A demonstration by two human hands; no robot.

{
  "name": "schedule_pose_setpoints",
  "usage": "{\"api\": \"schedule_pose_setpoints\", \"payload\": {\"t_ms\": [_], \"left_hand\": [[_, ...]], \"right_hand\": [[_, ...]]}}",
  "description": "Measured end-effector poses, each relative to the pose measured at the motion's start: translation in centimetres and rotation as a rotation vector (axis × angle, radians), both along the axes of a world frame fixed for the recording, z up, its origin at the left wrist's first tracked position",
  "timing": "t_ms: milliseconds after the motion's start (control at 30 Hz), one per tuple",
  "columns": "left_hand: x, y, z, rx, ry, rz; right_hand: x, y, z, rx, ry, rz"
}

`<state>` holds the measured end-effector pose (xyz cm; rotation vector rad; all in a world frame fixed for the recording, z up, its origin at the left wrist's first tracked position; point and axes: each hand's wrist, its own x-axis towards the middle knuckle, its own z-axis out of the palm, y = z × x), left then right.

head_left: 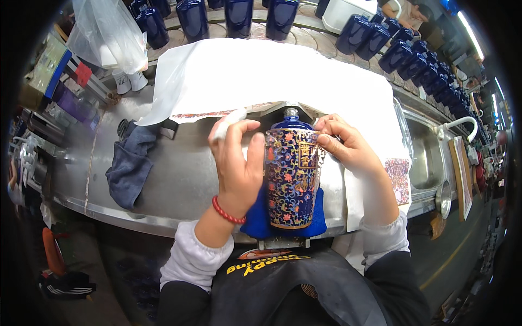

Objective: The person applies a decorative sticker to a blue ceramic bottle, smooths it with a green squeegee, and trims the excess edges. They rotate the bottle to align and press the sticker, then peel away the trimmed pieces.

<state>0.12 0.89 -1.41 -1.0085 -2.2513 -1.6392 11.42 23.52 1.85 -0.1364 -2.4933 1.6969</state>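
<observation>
A dark blue glass bottle (292, 124) lies on a blue cloth pad (317, 209) in front of me, neck pointing away. A colourful floral decal (285, 185) with a gold-framed label covers its front. My right hand (348, 145) pinches the decal's upper right edge at the bottle's shoulder, thumb on top. Along the bottle's left side, my left hand (236, 160) is raised with fingers apart and curved, its thumb close to the glass. White coverings (222, 129) wrap some left fingertips. Whether the left thumb touches the bottle I cannot tell.
White paper sheets (261, 70) cover the back of the metal bench (179, 168), with patterned decal sheets (399, 176) at the right. A dark cloth (130, 163) lies left. More blue bottles (237, 19) line a conveyor behind. A sink (427, 155) is at the right.
</observation>
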Motion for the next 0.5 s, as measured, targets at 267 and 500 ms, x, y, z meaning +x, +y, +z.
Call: {"api": "schedule_pose_setpoints", "payload": {"t_ms": [267,500], "left_hand": [[3.5,-2.3,-1.2,-0.134,0.077,-0.241],[3.3,-2.3,-1.6,-0.12,0.024,-0.268]], "right_hand": [[0.0,-0.6,0.5,-0.037,-0.055,-0.08],[-0.4,-0.6,0.9,-0.019,-0.091,-0.08]]}}
